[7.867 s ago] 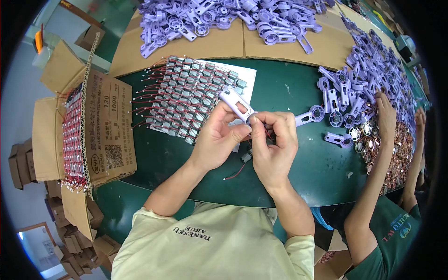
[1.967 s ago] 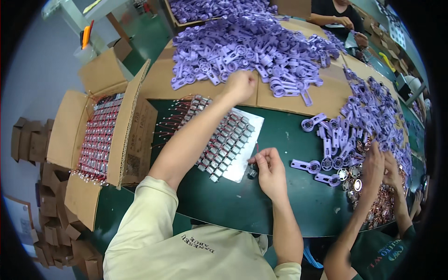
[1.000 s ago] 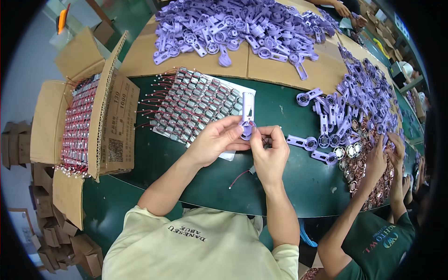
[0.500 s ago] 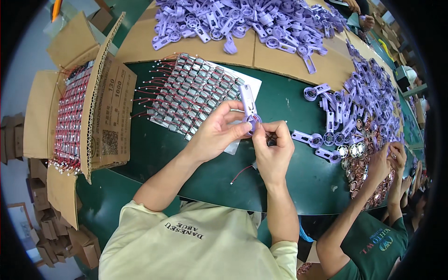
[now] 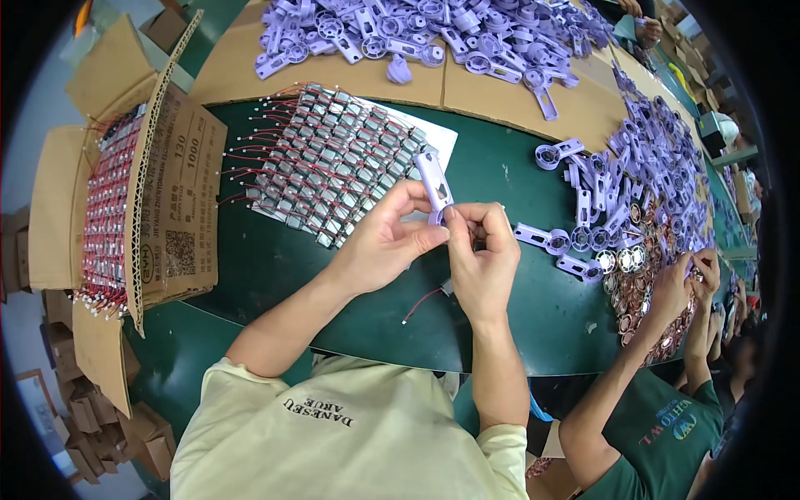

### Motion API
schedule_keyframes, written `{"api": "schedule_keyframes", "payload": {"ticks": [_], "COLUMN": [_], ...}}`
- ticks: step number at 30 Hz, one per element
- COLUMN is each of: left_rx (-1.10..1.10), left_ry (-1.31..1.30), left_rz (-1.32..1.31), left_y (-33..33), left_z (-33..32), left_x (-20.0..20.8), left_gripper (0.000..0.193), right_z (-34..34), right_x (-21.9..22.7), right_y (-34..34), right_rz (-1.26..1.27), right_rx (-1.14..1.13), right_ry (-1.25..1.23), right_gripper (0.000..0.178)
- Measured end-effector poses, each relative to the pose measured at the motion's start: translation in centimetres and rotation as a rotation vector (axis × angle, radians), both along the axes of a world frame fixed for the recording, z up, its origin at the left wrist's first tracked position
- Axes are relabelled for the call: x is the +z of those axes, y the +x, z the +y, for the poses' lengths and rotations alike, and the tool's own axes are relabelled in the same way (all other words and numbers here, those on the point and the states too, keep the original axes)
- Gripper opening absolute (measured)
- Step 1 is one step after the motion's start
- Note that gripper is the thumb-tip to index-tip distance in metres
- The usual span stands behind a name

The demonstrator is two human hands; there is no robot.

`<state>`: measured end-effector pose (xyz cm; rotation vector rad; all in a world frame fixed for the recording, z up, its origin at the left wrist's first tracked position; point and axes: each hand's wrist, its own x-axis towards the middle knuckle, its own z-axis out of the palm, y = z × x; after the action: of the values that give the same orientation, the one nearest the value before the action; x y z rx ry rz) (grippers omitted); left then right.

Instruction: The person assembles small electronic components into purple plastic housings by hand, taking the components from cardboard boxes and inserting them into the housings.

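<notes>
My left hand grips a purple plastic part, a long slotted handle with a round ring at its lower end. Thumb and fingers of my right hand close on that ring end and hide most of it. The handle points up and slightly left, above the table. Beside my right wrist, a small motor with a red wire lies partly behind the hand. Rows of small silver motors with red wires rest on a white sheet just beyond my left hand.
An open cardboard box on the left holds more wired motors. Purple parts are heaped on cardboard at the back and on the right. Copper-coloured rings are piled near a co-worker's hands. All stand on a green table.
My right hand has closed further over the ring end, which shows less now. The handle has turned slightly, its top leaning more to the left. The whole view has shifted a little.
</notes>
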<state>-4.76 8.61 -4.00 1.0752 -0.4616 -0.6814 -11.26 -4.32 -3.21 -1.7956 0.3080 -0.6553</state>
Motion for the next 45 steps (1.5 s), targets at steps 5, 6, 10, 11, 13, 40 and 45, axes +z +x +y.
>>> {"api": "schedule_keyframes", "payload": {"ticks": [5,6,10,11,13,40,45], "left_rx": [-0.001,0.012,0.033,0.035,0.032,0.130,0.183], "left_ry": [-0.028,-0.034,-0.038,-0.030,-0.038,-0.017,-0.009], "left_rz": [-0.078,-0.053,-0.095,-0.095,-0.081,-0.053,-0.029], "left_y": [0.1,0.1,0.3,0.3,0.2,1.6,1.5], "left_z": [-0.3,-0.3,-0.3,-0.3,-0.4,0.1,0.1], "left_x": [0.4,0.5,0.0,0.0,-0.1,0.0,0.3], "left_gripper": [0.034,0.034,0.033,0.033,0.034,0.031,0.032], "right_z": [0.0,-0.1,-0.3,-0.1,0.3,-1.8,-1.6], "right_x": [0.3,0.2,0.1,0.2,0.4,0.8,1.4], "right_y": [-0.2,-0.2,0.1,0.1,0.0,-0.8,-1.1], "right_rz": [0.003,-0.006,0.003,0.006,0.038,0.113,0.178], "right_rx": [-0.032,-0.008,0.021,0.023,-0.058,0.204,0.362], "right_ry": [0.037,0.027,-0.031,-0.031,0.221,0.253,0.193], "right_gripper": [0.007,0.007,0.007,0.007,0.007,0.024,0.025]}}
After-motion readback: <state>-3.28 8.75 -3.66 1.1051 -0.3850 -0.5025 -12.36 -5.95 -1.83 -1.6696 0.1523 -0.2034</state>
